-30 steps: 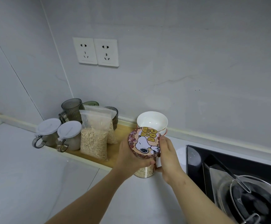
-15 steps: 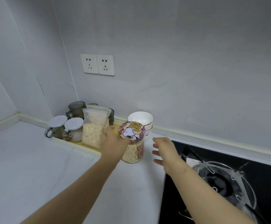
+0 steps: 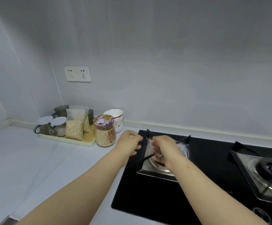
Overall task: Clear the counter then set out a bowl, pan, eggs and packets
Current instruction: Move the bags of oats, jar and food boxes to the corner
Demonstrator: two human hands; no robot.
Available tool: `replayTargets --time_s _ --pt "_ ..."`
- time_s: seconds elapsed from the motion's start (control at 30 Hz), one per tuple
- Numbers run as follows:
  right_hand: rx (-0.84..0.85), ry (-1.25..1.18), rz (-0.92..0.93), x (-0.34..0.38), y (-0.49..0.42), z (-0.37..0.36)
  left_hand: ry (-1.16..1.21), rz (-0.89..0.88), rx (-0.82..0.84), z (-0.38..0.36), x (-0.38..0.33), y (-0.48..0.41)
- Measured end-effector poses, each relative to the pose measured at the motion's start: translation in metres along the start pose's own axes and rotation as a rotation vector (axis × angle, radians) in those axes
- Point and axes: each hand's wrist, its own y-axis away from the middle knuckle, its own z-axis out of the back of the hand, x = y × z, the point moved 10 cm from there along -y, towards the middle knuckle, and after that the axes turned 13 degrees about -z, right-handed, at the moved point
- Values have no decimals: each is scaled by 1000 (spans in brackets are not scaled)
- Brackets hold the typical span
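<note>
A single wide-angle view from head height, facing forward and down at the white stone counter (image 3: 26, 168) and the grey wall (image 3: 164, 62) beyond, close enough that both forearms enter from the near edge. The black glass hob (image 3: 209, 158) fills the right, and the pale wooden tray (image 3: 70, 141) sits far left.

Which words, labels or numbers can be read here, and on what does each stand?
"YE" over "DO": orange letters on the side of the jar; the rest curves out of view.
Yellow words on the jar lid: too blurred to read.
Red marks on the white bowls: too small to read.
</note>
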Motion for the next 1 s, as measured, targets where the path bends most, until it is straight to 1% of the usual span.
replayTargets --time_s 0.1,0.2,0.37,0.47,0.57,0.73,0.9,1.0 --pt "-68 9 8 -16 33 52 18 -12 90 -50 -9 45" --pt "-126 -1 -18 -29 62 101 21 21 168 -94 -16 82" --pt "-234 -104 9 -46 94 214 27 -34 261 -186 -43 129" --pt "-279 -157 35 -55 104 289 81 -45 325 -258 -53 154" --pt "-366 -170 48 -66 112 394 90 -21 414 -360 -62 179" --pt "-449 -219 44 -75 119 551 107 36 496 -515 -78 202" --pt "-558 -280 6 -84 122 682 71 55 558 -636 -81 214" --pt "-612 -296 -14 -92 121 739 55 79 609 -690 -78 219"
